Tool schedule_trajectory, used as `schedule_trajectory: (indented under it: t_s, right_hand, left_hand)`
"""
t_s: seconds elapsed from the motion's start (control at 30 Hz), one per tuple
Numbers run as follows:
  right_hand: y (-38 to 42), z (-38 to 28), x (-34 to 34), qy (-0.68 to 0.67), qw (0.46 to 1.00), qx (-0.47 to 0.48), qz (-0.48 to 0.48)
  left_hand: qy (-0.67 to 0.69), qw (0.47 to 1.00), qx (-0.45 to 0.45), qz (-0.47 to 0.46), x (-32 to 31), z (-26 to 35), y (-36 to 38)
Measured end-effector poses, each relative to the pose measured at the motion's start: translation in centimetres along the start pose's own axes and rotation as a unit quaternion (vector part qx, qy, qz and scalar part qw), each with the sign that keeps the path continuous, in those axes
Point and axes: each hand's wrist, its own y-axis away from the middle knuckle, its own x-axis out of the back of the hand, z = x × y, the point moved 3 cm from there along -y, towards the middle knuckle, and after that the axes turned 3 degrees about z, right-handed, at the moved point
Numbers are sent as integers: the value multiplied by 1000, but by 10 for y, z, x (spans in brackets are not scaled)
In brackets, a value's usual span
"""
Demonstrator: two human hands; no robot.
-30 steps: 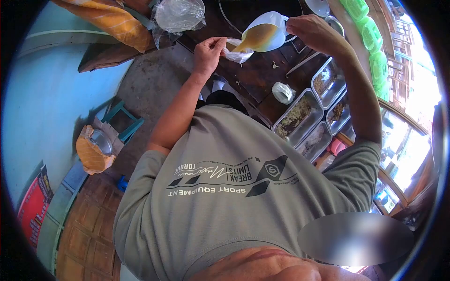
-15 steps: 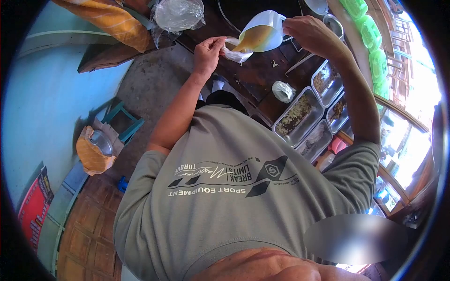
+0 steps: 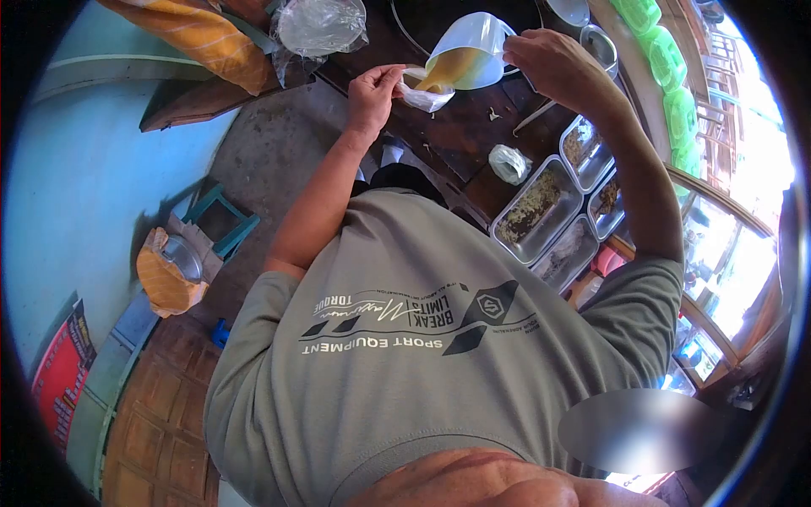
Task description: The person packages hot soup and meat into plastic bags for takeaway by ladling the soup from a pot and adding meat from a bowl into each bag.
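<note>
My right hand [image 3: 549,57] is closed around the handle of a translucent plastic pitcher [image 3: 485,34]. The pitcher tilts to the left, and cloudy yellow-brown liquid [image 3: 459,68] runs over its lip. Below the lip is the open mouth of a white plastic bag [image 3: 427,100]. Pinched fingers of my left hand [image 3: 372,95] grip the bag's edge from the left side. Some liquid shows in the bag's mouth; how full it is stays hidden.
On the dark wooden table [image 3: 456,135], a knotted plastic bag [image 3: 510,164] lies beside several metal food trays [image 3: 541,211]. A large dark round pan [image 3: 414,25] is behind the pitcher. Green plastic containers [image 3: 667,63] line the right; a plastic-wrapped bowl [image 3: 321,25] stands at upper left.
The pitcher has shifted slightly left and up, along with my right hand. My left hand and the bag have barely moved. Liquid keeps flowing into the bag.
</note>
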Motion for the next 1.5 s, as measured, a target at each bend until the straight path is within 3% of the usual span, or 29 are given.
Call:
schedule_trajectory:
  t_s: [0.73, 0.93, 1.23, 1.33, 1.37, 1.43, 1.5]
  right_hand:
    - [24, -37, 1, 94, 992, 11, 86]
    - [29, -41, 3, 99, 993, -20, 58]
    - [44, -19, -8, 12, 995, 10, 98]
    - [58, 10, -17, -125, 984, -59, 113]
    - [64, 23, -22, -181, 969, -134, 99]
    - [82, 52, -35, -286, 913, -281, 72]
    - [104, 91, -55, -381, 852, -322, 157]
  left_hand:
    - [33, 999, 12, 32, -3, 3, 5]
    - [41, 999, 4, 33, -3, 2, 4]
    - [22, 999, 20, 20, -1, -2, 3]
    - [54, 997, 11, 45, -4, 2, 4]
    - [53, 998, 14, 38, -4, 1, 4]
    - [52, 998, 18, 20, 1, -2, 3]
    - [56, 998, 19, 25, 2, -4, 2]
